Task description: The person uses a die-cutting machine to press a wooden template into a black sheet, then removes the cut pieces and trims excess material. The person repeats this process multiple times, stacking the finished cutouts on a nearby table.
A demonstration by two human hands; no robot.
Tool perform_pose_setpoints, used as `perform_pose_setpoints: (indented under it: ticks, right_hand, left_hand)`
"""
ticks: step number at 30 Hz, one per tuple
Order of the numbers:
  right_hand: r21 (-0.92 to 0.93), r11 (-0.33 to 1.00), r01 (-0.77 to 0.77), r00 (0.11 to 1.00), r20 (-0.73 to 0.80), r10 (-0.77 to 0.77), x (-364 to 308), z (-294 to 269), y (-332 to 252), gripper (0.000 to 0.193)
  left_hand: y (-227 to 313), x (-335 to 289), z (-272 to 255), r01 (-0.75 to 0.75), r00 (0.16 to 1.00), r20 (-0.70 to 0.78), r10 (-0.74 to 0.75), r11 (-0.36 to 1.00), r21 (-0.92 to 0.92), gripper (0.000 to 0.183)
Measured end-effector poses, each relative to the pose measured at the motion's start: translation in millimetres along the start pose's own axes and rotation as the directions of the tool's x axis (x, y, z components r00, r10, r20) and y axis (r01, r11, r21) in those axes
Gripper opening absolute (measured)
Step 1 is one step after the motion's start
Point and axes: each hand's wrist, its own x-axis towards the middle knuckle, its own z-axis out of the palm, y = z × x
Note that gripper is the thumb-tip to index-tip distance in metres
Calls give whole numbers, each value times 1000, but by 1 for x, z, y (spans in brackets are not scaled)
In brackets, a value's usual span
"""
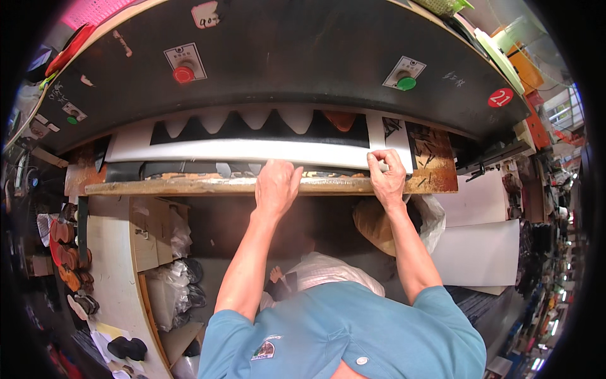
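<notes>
A long white sheet [278,150] lies across the worktable under the dark machine beam, its front edge toward me. On it rests a black piece with a scalloped edge [259,134], partly under the beam. My left hand [276,183] is closed at the front edge of the white sheet, knuckles up; its fingertips are hidden. Farther right, my right hand [388,175] pinches the sheet's front edge near its corner between thumb and fingers. A reddish-brown piece [341,120] shows at the black piece's right end.
The dark beam [278,69] carries a red button [184,74] and a green button [406,83]. Scraps lie along the table's wooden front edge [208,186]. A sack [379,224] hangs below the right side. A bench [113,252] with shoe-sole-shaped pieces stands left; pale sheets [476,252] stand right.
</notes>
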Motion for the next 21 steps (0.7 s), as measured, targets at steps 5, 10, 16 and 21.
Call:
perform_pose_setpoints:
  ticks: [5, 10, 16, 21]
  right_hand:
    - [-176, 977, 124, 987, 124, -103, 12, 25, -21, 69]
    - [-347, 937, 44, 928, 363, 90, 4, 43, -46, 110]
    - [-368, 924, 105, 897, 436, 71, -36, 30, -71, 106]
    - [-169, 984, -53, 898, 423, 121, -74, -8, -71, 100]
  left_hand:
    - [25, -50, -32, 11, 995, 99, 0, 993, -116, 26]
    - [63, -71, -87, 120, 874, 483, -52, 987, -109, 20]
    - [59, -18, -47, -53, 992, 86, 87, 942, -331, 29]
    - [54, -40, -13, -100, 959, 267, 92, 995, 16, 48]
